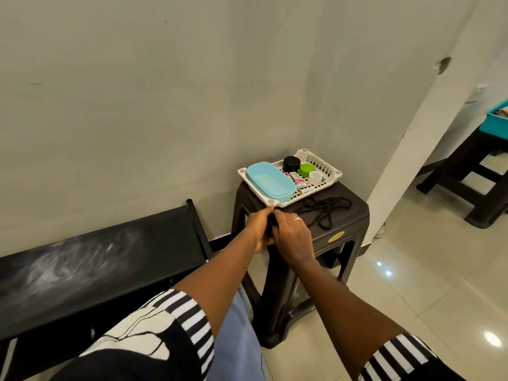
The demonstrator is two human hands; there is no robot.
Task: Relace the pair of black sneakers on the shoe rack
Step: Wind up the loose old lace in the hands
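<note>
While both hands meet over the near-left corner of the dark brown moulded plastic stool [347,224], the work looks to be at the lace-sorting stage rather than threading. The left hand [259,229] and the right hand [292,239] close together on a small black bundle [270,226], each grip curled narrow around it, though the fingers hide whether it is a gathered lace or something else. A loose tangle of thin black cord laces [327,213] lies on the surface just beside the right hand, towards the middle of the top, soft and limp in overlapping loops. Neither black sneaker is in view (the long black fabric-topped shoe rack [110,257] at the left shows only a dusty, grey-smeared shelf). The next move, as I judge it, calls for freeing one lace end, straightening it and bringing a shoe to hand before any eyelet can be fed; limp cord is likely to snag on itself if pulled hard. Along the far edge of the surface sits a white slotted plastic tray [323,166], rigid and perforated, holding a pale blue rounded-rectangle plastic box [269,185], a black round jar [291,162], a green round lid [307,169] and a small white cup [315,177].
</note>
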